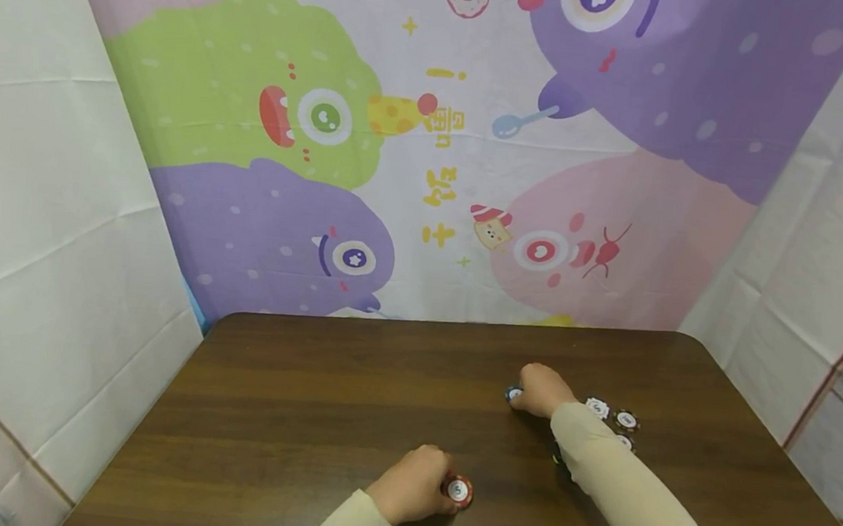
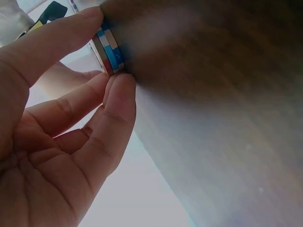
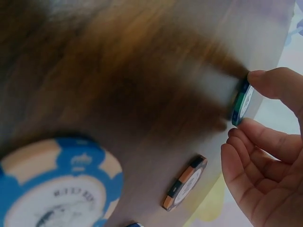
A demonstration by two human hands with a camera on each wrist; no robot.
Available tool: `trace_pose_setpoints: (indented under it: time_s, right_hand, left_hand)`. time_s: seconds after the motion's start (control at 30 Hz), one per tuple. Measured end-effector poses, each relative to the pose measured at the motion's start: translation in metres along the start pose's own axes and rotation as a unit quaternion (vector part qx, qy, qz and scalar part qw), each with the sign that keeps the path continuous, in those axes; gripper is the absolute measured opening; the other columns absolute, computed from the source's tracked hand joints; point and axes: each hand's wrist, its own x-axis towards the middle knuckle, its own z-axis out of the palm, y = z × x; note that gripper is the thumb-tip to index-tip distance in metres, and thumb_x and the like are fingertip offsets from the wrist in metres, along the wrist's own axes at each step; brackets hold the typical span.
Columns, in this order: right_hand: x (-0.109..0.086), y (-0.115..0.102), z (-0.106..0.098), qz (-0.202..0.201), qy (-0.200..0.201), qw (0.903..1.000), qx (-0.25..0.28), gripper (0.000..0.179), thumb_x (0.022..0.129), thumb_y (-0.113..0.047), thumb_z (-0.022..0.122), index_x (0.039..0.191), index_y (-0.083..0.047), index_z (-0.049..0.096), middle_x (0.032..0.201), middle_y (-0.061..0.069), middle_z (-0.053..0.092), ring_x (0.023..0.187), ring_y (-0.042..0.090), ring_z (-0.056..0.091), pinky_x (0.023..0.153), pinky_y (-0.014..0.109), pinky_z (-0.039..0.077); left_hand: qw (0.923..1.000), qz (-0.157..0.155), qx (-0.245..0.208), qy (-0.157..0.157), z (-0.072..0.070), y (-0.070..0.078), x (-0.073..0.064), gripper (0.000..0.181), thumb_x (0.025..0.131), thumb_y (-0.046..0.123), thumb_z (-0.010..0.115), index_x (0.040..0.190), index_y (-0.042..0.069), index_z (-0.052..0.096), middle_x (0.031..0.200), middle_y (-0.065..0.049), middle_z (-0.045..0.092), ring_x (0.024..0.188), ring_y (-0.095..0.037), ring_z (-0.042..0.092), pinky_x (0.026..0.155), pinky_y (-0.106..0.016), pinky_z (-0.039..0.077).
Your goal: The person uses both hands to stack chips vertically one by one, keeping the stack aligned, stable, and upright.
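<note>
My left hand (image 1: 413, 484) is over the near middle of the table, its thumb and fingertips pinching a short stack of poker chips. A red poker chip (image 1: 458, 490) with a white centre lies on top. Below it, the left wrist view shows the blue-and-white edge of another chip (image 2: 111, 53). Farther back and to the right, my right hand (image 1: 542, 389) pinches a green-and-dark-blue poker chip (image 3: 243, 101) by its rim between thumb and fingers, close to the tabletop. Part of that chip is hidden behind the hand in the head view.
Right of my right wrist lie a white-edged chip (image 1: 597, 408), a black chip (image 1: 627, 420) and a chip partly behind the sleeve (image 1: 626, 441). A blue-and-cream chip (image 3: 75, 179) looms near the right wrist camera. The brown table (image 1: 290, 393) meets a cartoon-printed cloth (image 1: 442, 281) behind.
</note>
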Motion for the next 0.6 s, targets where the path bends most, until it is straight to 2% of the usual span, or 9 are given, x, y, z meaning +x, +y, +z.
trace_pose_setpoints:
  time_s: [0.13,0.23,0.3,0.4,0.5,0.6]
  right_hand:
    - [-0.003,0.002,-0.001,-0.008,0.003,0.9997,0.022,0.045,0.077,-0.010,0.070,0.054,-0.016,0.031,0.056,-0.006,0.021,0.052,0.011,0.019,0.051,0.028,0.020]
    - [-0.006,0.001,-0.004,-0.016,0.001,0.9995,0.028,0.048,0.079,-0.012,0.071,0.053,-0.016,0.031,0.054,-0.006,0.020,0.050,0.011,0.018,0.050,0.027,0.019]
    - [-0.008,-0.002,-0.006,-0.022,-0.005,0.9995,0.021,0.045,0.080,-0.015,0.072,0.054,-0.016,0.035,0.053,-0.006,0.025,0.049,0.011,0.022,0.050,0.027,0.022]
    - [-0.013,-0.009,-0.008,-0.035,-0.011,0.9993,0.002,0.033,0.079,-0.018,0.074,0.059,-0.013,0.048,0.057,-0.005,0.039,0.053,0.012,0.034,0.052,0.029,0.030]
    - [-0.019,-0.017,-0.010,-0.048,-0.010,0.9987,-0.013,0.020,0.078,-0.021,0.077,0.072,-0.010,0.061,0.068,-0.003,0.053,0.061,0.015,0.045,0.059,0.033,0.039]
    - [-0.026,-0.025,-0.012,-0.062,-0.007,0.9979,-0.015,0.020,0.077,-0.021,0.078,0.083,-0.007,0.066,0.077,-0.001,0.059,0.068,0.016,0.050,0.065,0.035,0.045]
  left_hand:
    - [1.0000,0.000,0.002,0.002,0.000,0.000,-0.001,0.024,0.067,0.020,0.087,0.067,0.016,0.063,0.062,0.013,0.050,0.063,-0.004,0.043,0.059,-0.021,0.038]
    - [1.0000,0.000,0.005,0.001,-0.001,0.000,-0.001,0.024,0.067,0.020,0.087,0.067,0.016,0.063,0.063,0.013,0.050,0.063,-0.004,0.043,0.059,-0.021,0.038]
    - [1.0000,0.000,0.006,-0.001,-0.001,0.000,-0.001,0.024,0.067,0.020,0.087,0.068,0.016,0.064,0.063,0.013,0.051,0.063,-0.003,0.044,0.059,-0.021,0.039]
    - [1.0000,0.000,0.006,-0.003,-0.001,0.000,-0.001,0.023,0.067,0.020,0.088,0.069,0.016,0.065,0.063,0.012,0.052,0.064,-0.003,0.044,0.058,-0.021,0.039]
    - [1.0000,-0.001,0.004,-0.005,-0.001,0.001,-0.001,0.023,0.068,0.020,0.088,0.068,0.016,0.065,0.063,0.012,0.051,0.064,-0.003,0.044,0.058,-0.021,0.039]
    - [1.0000,-0.002,0.001,-0.005,-0.001,0.001,-0.001,0.024,0.068,0.019,0.087,0.066,0.016,0.063,0.063,0.012,0.050,0.064,-0.003,0.043,0.059,-0.022,0.039]
